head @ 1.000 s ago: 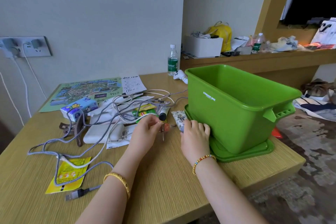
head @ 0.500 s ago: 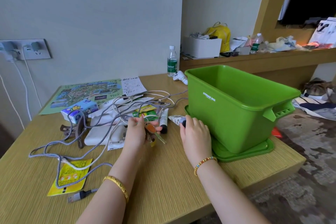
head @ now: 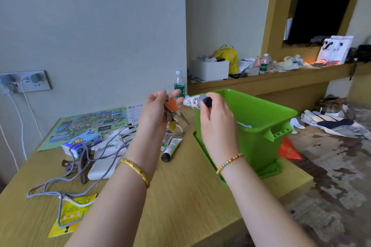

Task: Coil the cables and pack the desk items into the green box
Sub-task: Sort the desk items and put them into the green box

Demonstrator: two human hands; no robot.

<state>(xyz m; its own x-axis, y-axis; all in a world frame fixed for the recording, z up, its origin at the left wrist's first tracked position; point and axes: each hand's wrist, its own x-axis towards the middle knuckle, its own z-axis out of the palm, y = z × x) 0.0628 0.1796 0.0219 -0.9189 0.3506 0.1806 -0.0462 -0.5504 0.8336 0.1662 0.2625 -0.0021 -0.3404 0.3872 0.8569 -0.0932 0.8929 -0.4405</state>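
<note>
Both hands have risen from the wooden desk (head: 180, 196) since half a second ago. The left hand (head: 154, 110) now pinches a bunch of metal keys with an orange fob (head: 172, 106) in the air left of the green plastic storage box (head: 259, 126). The right hand (head: 215, 114) grips a small white printed tube with a dark cap (head: 195, 101) at the box's near-left rim.

Left of the box, nearest first:
- yellow paper sachet (head: 70, 214), lying flat
- grey braided cable (head: 66, 186), uncoiled, tangled with a white cable (head: 80, 204)
- white tube with a black cap (head: 170, 149)
- blue tissue pack (head: 82, 144)
- green printed map (head: 88, 124)

The box stands open-topped on its green lid (head: 269, 172).
</note>
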